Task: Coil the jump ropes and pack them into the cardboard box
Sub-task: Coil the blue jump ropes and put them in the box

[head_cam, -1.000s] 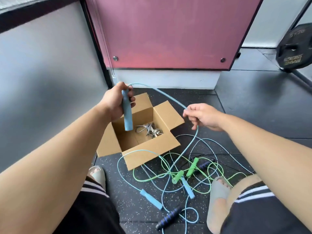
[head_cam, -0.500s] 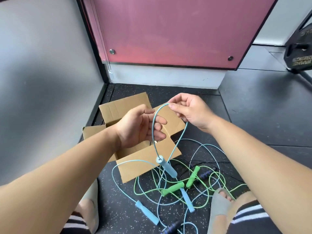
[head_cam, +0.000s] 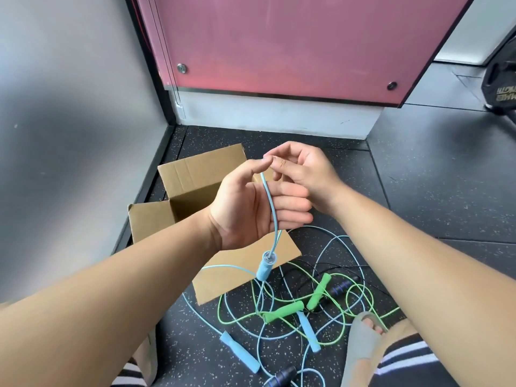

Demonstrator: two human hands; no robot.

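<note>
A light blue jump rope (head_cam: 272, 208) hangs in a narrow doubled loop across my left hand (head_cam: 248, 208), its blue handle (head_cam: 265, 268) dangling below over the box's front flap. My left hand is palm up above the cardboard box (head_cam: 195, 174), with the thumb pinching the top of the loop. My right hand (head_cam: 304, 170) meets it there, fingertips pinching the same rope. The rest of this rope trails down to the floor. My left arm hides the inside of the box.
A tangle of ropes lies on the dark speckled floor: green handles (head_cam: 282, 310), blue handles (head_cam: 240, 351), dark blue handles (head_cam: 340, 289). My sandalled foot (head_cam: 360, 347) is beside them. A grey wall stands left, a pink panel (head_cam: 279, 43) ahead, a weight plate (head_cam: 502, 88) far right.
My left hand let go of the blue handle, which now dangles. Both hands came together above the box, folding the rope into a loop.
</note>
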